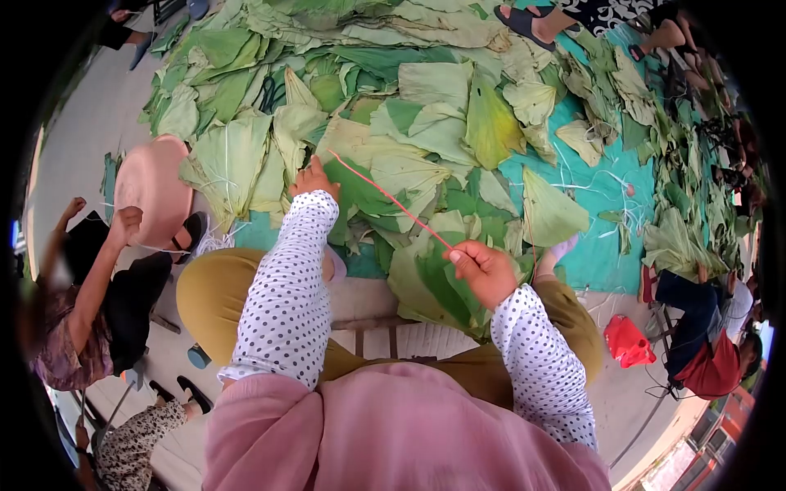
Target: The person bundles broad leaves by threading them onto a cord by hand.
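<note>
A thin red string (393, 200) runs slantwise over the leaves. Its lower end is pinched in my right hand (485, 270), thumb on top. The far end lies close to the fingertips of my left hand (315, 180), which rests on the leaf pile with fingers stretched forward; it does not appear to hold the string. Below and beside my right hand is a stack of large green leaves (434, 274) in front of my knees. A broad pale leaf (553, 204) stands to its right. A bundle of leaves (233, 164) tied with white string lies left of my left hand.
A big heap of dried leaves (442, 90) spreads over a teal sheet (610, 254), with white strings (565, 184) on it. A pink basin (151, 192) stands at left, near a seated person (78, 327). Other people sit at right. A red bag (629, 341) lies on the floor.
</note>
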A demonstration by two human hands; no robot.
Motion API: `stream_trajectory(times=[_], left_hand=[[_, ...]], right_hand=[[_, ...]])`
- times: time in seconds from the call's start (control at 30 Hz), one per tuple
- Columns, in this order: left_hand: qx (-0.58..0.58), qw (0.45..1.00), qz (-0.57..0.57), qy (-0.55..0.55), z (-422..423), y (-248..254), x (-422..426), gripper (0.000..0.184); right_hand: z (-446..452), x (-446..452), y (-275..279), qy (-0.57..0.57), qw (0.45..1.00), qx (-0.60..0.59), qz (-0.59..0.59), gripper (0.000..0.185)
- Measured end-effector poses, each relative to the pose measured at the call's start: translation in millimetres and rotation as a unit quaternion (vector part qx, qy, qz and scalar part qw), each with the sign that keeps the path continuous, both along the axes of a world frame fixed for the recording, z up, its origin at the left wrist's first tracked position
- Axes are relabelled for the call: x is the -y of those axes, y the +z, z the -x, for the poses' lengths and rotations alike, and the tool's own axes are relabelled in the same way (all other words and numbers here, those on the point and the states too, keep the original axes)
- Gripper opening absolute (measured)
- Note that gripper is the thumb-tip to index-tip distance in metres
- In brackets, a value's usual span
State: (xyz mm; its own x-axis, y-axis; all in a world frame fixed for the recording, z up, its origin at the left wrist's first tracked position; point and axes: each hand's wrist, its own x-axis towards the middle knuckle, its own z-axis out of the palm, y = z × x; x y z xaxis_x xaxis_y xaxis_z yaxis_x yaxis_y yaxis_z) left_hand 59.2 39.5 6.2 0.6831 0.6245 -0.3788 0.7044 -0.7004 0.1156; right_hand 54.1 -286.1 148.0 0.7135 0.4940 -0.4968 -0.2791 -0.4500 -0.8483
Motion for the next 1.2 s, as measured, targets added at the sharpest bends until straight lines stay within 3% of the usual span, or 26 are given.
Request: stream_trajectory(times=[0.07, 0.1, 0.13, 0.23, 0.27, 0.37, 0.4, 0.47, 0.6, 0.97, 1.03, 1.2], left_hand=[[-0.087, 0.996, -0.014, -0.025, 0, 10, -2, 0.072], [-0.039, 0.998, -0.032, -0.033, 4, 10, -1, 0.058], [-0.039, 0.998, -0.033, -0.033, 6, 1, -5, 0.058], [0.141, 0.984, 0.106, 0.006, 10, -19, -23, 0.026], [0.149, 0.984, 0.100, 0.004, 9, -16, -25, 0.026], [0.353, 0.808, 0.440, 0.172, 6, 4, -27, 0.026], [0.361, 0.808, 0.435, 0.164, 9, 15, -26, 0.026], [0.405, 0.702, 0.543, 0.221, 18, 48, -14, 0.028], [0.460, 0.653, 0.567, 0.203, 41, 93, 9, 0.032], [0.474, 0.706, 0.503, 0.152, 73, 149, 24, 0.029], [0.488, 0.670, 0.534, 0.166, 73, 156, 27, 0.022], [0.454, 0.672, 0.578, 0.092, 56, 154, 35, 0.008]], right_hand=[[-2, 0, -3, 0.001, 1.000, 0.001, -0.006, 0.017], [-1, 1, -4, 0.002, 1.000, 0.002, -0.012, 0.017], [-1, 2, -5, 0.002, 1.000, 0.002, -0.013, 0.017], [-3, 0, -4, 0.000, 1.000, 0.005, 0.012, 0.017], [-3, -1, -3, 0.000, 1.000, 0.008, 0.024, 0.017], [-3, 4, -13, 0.000, 0.998, 0.044, 0.034, 0.018], [-3, 7, -17, -0.001, 0.997, 0.068, 0.038, 0.018], [0, 8, -12, 0.004, 0.996, 0.084, 0.033, 0.018], [15, 10, 2, 0.024, 0.994, 0.101, 0.036, 0.018], [33, 23, 20, 0.047, 0.983, 0.175, -0.001, 0.020], [36, 26, 27, 0.038, 0.981, 0.188, 0.018, 0.020], [25, 55, 15, 0.134, 0.967, 0.204, 0.075, 0.031]])
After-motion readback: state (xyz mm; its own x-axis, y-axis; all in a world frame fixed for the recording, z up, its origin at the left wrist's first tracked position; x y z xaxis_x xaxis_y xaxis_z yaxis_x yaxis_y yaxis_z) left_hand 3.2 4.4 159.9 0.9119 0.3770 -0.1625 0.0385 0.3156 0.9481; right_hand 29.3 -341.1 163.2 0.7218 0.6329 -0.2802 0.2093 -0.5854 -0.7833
